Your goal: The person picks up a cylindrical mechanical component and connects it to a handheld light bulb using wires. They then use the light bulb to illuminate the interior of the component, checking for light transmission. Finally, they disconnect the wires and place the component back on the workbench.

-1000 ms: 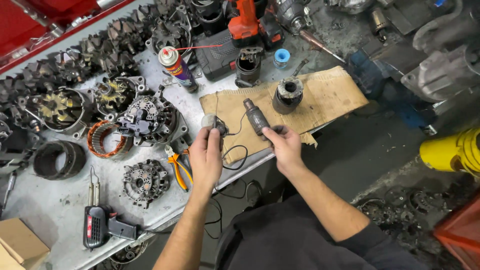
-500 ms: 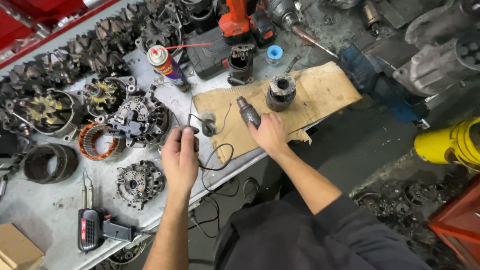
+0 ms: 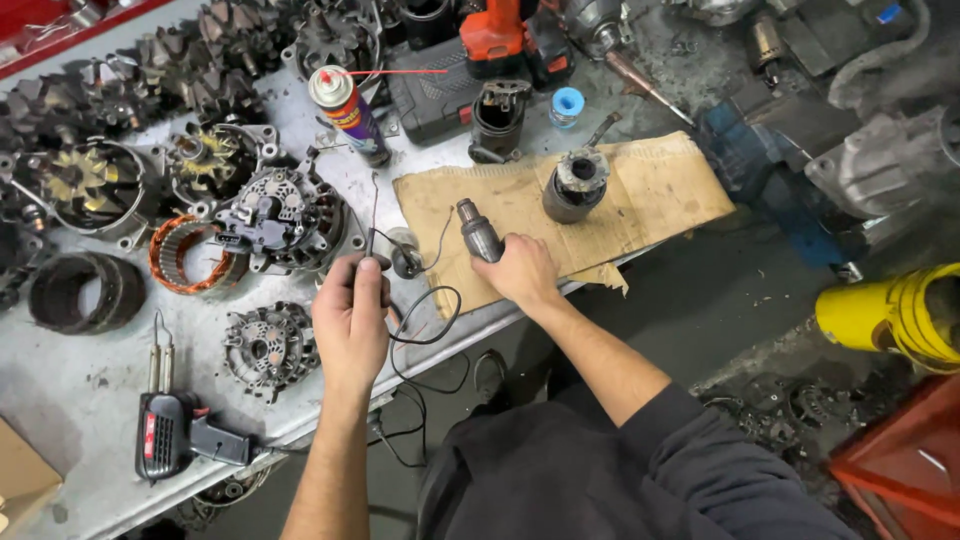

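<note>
Right hand (image 3: 522,272) is clamping a dark, greasy cylindrical armature (image 3: 479,232), holding it tilted on the brown cardboard sheet (image 3: 660,190). Left hand (image 3: 350,312) is pinching thin black wires (image 3: 425,320) beside a small round part (image 3: 405,262), just above the grey bench (image 3: 80,370).

— We see a grey, stained bench (image 3: 70,390), a tan cardboard sheet (image 3: 670,195) and a dark grey motor part (image 3: 480,235) on it.

— We also note copper-orange windings (image 3: 185,255), a purple spray can (image 3: 350,110) with a red cap, a blue roll of tape (image 3: 567,104), a black-and-red soldering gun (image 3: 175,440) and a yellow cylinder (image 3: 895,315).
</note>
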